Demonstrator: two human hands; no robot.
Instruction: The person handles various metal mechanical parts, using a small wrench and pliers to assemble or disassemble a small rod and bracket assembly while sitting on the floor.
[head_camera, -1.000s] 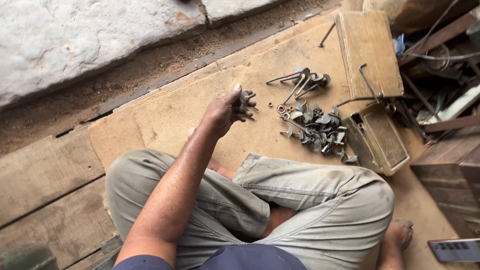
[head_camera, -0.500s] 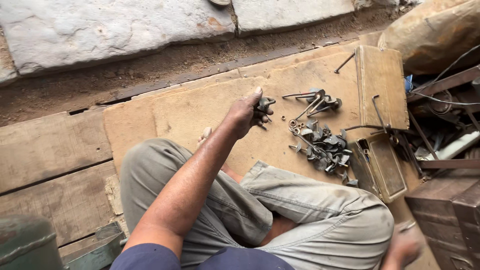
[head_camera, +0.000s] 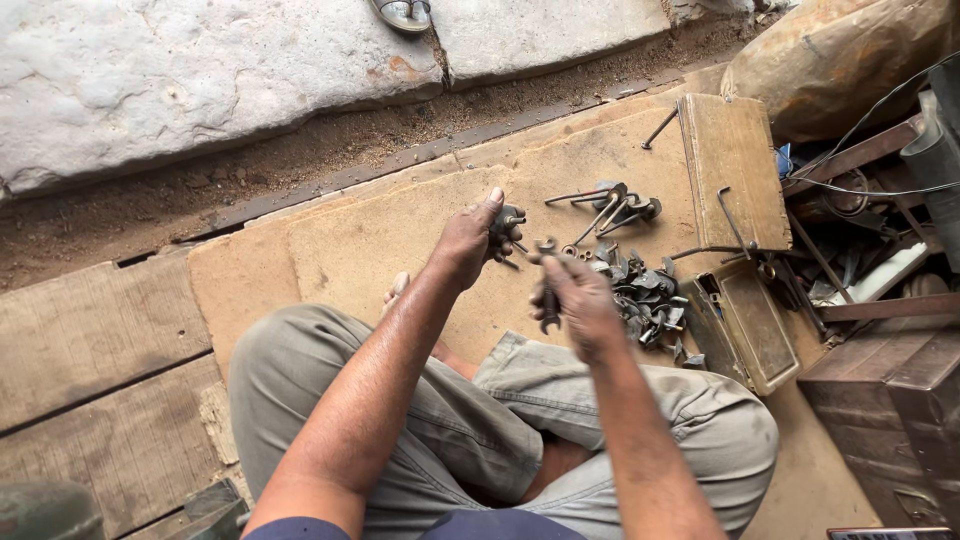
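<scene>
Khaki trousers fill the near edge of the head view, your legs folded on the plywood sheet that covers the floor. Just beyond your knees, your right hand has its fingers closed round a small spanner, whose open jaw pokes out at 12 o'clock above the knuckles. Your left hand, a little further out and toward 10 o'clock from the right, pinches a small dark metal fitting between thumb and fingertips; the two hands are near each other but apart, and spanner and fitting do not quite meet. At 3 o'clock from the right hand lies a heap of small metal parts, with several long-stemmed tools spread beyond it at 1 o'clock. An open metal toolbox sits past the heap, its lid lying further back. Furthest off run a strip of dirt and pale stone slabs. The pinch on the fitting looks slight, so I judge it could twist free if the spanner bears on it hard; dropped, it could vanish into the heap or roll off into the dirt.
</scene>
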